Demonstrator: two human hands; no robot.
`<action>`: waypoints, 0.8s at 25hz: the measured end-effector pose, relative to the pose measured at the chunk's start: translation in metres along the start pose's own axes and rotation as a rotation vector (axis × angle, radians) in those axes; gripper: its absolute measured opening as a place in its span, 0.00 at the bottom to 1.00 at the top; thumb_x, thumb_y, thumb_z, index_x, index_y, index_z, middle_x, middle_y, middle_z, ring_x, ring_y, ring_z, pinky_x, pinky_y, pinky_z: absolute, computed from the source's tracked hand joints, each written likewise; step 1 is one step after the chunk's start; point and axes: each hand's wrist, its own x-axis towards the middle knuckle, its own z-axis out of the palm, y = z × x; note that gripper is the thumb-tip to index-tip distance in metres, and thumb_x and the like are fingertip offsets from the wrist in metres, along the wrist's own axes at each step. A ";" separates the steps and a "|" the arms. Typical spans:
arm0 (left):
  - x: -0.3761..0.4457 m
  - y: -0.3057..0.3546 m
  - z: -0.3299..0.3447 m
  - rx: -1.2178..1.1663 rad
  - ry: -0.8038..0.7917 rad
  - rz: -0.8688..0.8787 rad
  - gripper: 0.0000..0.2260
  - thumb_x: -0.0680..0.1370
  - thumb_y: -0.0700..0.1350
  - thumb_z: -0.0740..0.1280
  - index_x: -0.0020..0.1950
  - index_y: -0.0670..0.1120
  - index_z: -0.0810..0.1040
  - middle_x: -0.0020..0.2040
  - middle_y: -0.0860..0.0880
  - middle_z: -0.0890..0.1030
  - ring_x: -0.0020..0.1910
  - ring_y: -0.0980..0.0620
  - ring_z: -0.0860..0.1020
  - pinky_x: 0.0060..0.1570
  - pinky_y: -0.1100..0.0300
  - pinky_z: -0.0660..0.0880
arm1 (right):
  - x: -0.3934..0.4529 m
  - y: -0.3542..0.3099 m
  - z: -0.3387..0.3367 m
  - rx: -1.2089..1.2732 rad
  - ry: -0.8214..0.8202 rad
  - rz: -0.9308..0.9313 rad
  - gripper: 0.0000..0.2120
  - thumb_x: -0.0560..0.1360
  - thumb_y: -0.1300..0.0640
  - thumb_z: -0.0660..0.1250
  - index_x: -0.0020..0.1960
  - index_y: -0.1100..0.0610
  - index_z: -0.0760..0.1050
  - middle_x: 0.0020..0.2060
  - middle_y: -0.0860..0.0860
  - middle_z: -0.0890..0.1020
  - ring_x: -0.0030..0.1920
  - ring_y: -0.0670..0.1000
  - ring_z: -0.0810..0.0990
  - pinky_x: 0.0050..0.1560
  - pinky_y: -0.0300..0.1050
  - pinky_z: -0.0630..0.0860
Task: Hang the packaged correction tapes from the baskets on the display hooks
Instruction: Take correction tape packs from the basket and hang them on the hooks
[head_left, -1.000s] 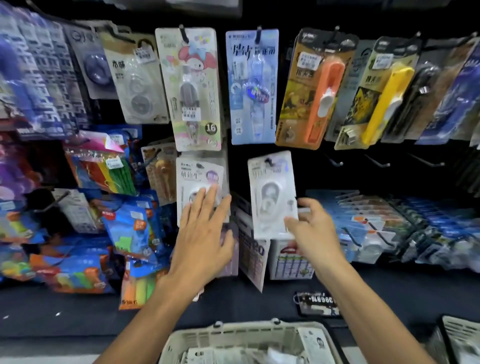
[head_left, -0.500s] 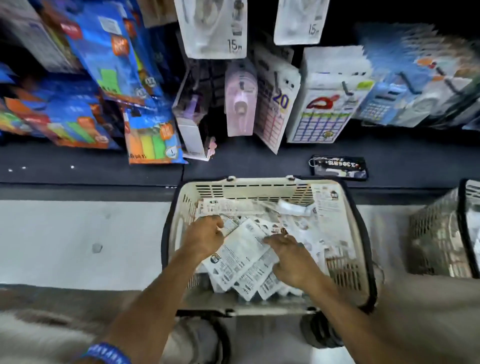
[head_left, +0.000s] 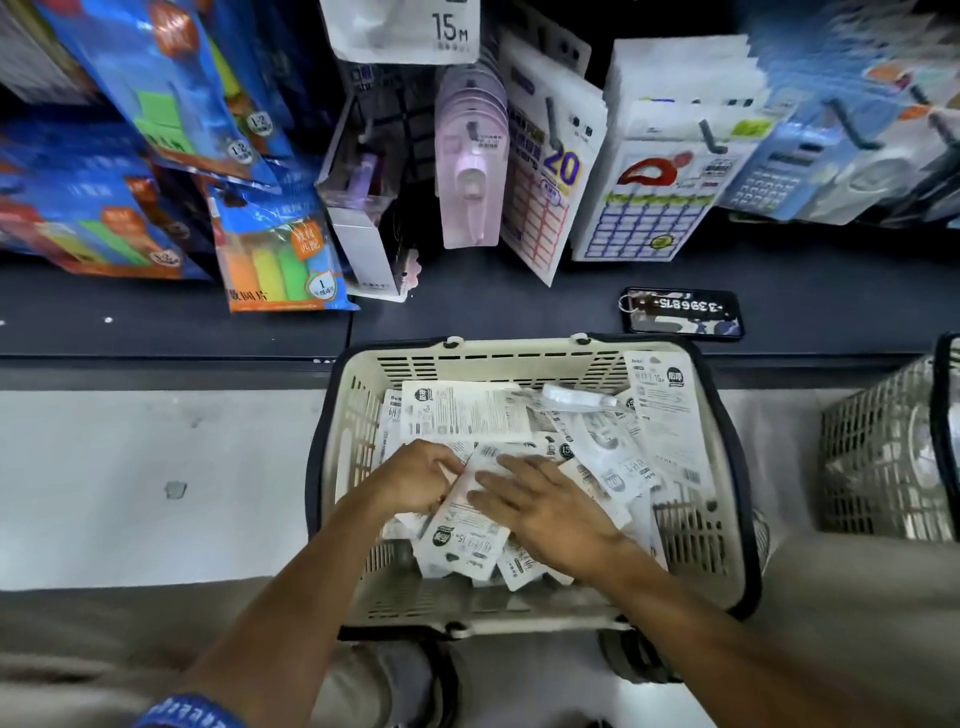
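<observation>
A cream basket with a dark rim stands on the floor below the shelf, filled with several white packaged correction tapes. My left hand curls its fingers round the left edge of one white correction tape package lying on top of the pile. My right hand rests on the same package with its fingers stretched out flat. Another correction tape pack marked 15M hangs from a display hook at the top edge.
A second mesh basket stands at the right. A phone lies on the dark shelf ledge behind the basket. Sticky-note packs, pink packages and label sheets hang above the ledge.
One second ago both hands were up at the display hooks. My view then dropped to the basket, and both hands have closed in on one package in the pile.
</observation>
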 end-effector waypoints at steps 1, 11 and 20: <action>-0.001 -0.001 -0.004 -0.066 -0.001 0.010 0.14 0.80 0.33 0.64 0.55 0.49 0.84 0.46 0.47 0.85 0.36 0.54 0.83 0.35 0.63 0.78 | 0.005 0.002 -0.005 0.127 0.035 0.046 0.29 0.69 0.60 0.76 0.69 0.52 0.77 0.66 0.51 0.81 0.65 0.58 0.79 0.66 0.55 0.75; -0.023 0.042 -0.017 -0.903 -0.166 0.356 0.31 0.71 0.67 0.68 0.66 0.48 0.80 0.58 0.46 0.85 0.58 0.46 0.82 0.58 0.51 0.79 | 0.013 0.056 -0.094 1.844 0.234 0.835 0.19 0.74 0.50 0.71 0.62 0.56 0.78 0.48 0.53 0.86 0.46 0.56 0.85 0.43 0.48 0.81; -0.018 0.028 -0.020 -1.055 0.221 0.212 0.25 0.63 0.48 0.83 0.59 0.49 0.84 0.55 0.48 0.87 0.60 0.42 0.83 0.59 0.47 0.79 | -0.027 0.030 -0.025 0.508 -0.381 0.451 0.37 0.73 0.66 0.63 0.76 0.40 0.59 0.76 0.50 0.68 0.72 0.53 0.70 0.72 0.56 0.67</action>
